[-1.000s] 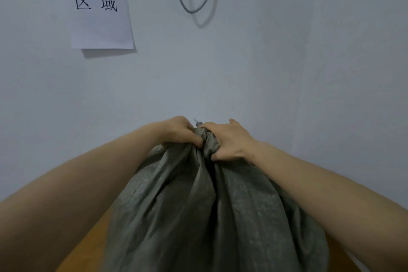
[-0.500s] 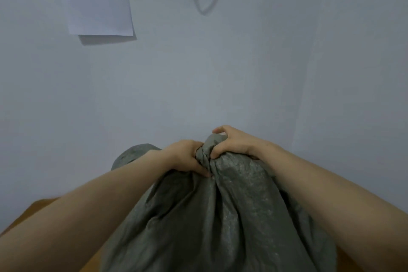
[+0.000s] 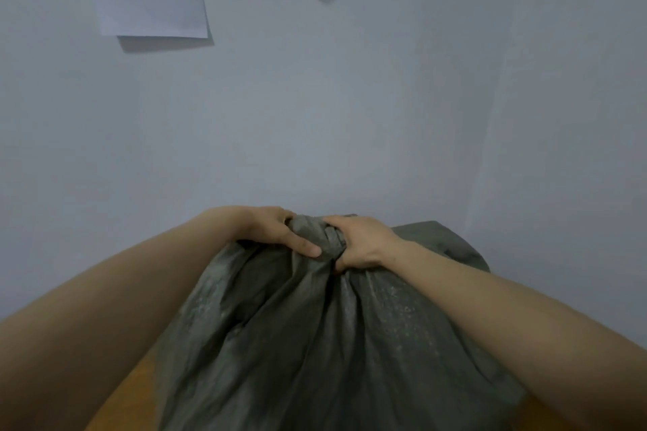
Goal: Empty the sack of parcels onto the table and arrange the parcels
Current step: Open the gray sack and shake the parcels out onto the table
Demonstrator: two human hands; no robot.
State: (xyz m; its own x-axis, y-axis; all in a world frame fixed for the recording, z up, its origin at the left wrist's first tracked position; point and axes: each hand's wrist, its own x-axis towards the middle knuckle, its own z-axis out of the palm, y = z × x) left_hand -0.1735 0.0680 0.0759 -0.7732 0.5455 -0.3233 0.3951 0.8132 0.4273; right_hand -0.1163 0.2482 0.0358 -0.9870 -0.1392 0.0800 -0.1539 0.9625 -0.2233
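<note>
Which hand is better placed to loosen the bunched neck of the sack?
The right, probably: the right hand is curled round the bunched neck of the sack, while the left hand grips the fabric just beside it and can steady the sack.

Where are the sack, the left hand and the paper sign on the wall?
sack [image 3: 315,353]: head view, grey fabric below the bunched neck.
left hand [image 3: 271,228]: head view, back of the hand.
paper sign [image 3: 150,3]: head view, blank lower part.

A white paper sheet [image 3: 150,0] on the wall [image 3: 350,115] bears two black characters, "区域", cut at the top edge.
</note>
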